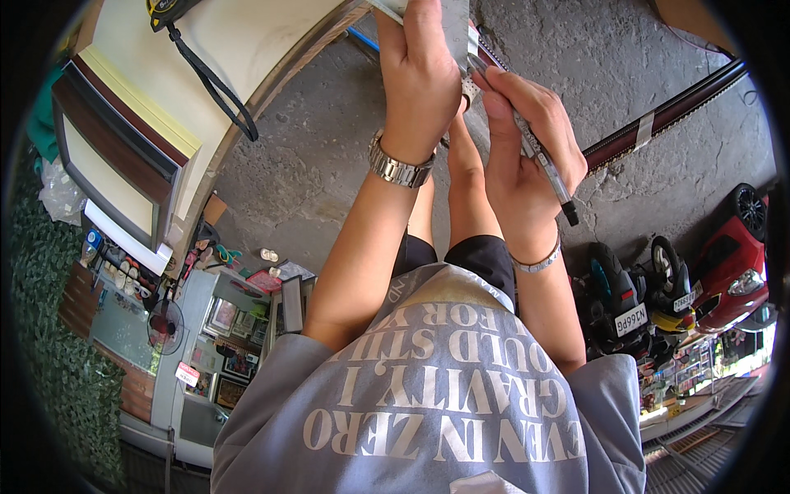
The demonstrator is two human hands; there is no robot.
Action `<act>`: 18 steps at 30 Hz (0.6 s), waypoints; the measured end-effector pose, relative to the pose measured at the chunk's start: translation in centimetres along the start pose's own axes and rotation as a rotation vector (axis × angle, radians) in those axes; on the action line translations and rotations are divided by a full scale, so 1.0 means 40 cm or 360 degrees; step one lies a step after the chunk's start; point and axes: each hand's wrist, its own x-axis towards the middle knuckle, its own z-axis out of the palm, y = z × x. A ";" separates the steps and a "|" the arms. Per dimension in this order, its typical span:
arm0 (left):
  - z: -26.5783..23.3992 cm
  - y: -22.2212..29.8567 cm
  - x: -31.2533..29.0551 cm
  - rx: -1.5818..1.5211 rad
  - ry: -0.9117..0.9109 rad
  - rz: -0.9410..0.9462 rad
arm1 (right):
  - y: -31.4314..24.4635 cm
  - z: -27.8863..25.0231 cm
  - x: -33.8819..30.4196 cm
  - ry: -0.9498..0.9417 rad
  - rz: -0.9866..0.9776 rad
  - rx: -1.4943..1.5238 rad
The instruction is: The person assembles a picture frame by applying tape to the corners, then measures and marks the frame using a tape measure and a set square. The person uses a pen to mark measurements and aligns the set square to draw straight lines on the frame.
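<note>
My left hand (420,74), with a metal-link watch on its wrist, is at the top centre. It grips a flat grey metal plate (455,37) with a straight edge; the plate's upper part is cut off by the frame. Close by on the right, my right hand (531,136) is closed around a slim clear-barrelled pen (541,155) with a black end. The pen's tip reaches the plate's right edge. A narrow strip of dark red moulding (491,54) shows just beyond the tip, mostly hidden behind my hands.
On the left stands a cream-topped table (271,37) with a black-and-yellow tape measure (167,11) and dark frames (115,156). A taped dark moulding length (658,123) crosses the right side above the concrete floor (296,189). Motorcycles (617,288) and a red car (732,263) are parked at right.
</note>
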 end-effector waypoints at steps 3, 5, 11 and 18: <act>-0.006 0.004 -0.001 0.0034 -0.0037 -0.0011 | -0.001 -0.006 -0.006 -0.0005 -0.0099 -0.0008; -0.009 0.006 -0.002 -0.0007 -0.0068 -0.0008 | -0.006 -0.012 -0.011 -0.0046 -0.0118 -0.0048; -0.007 -0.002 0.000 0.0025 -0.0069 0.0043 | -0.005 -0.005 0.004 -0.0009 -0.0053 0.0013; -0.022 -0.012 0.008 0.0001 -0.0127 0.0053 | -0.006 -0.016 -0.001 -0.0057 -0.0149 -0.0020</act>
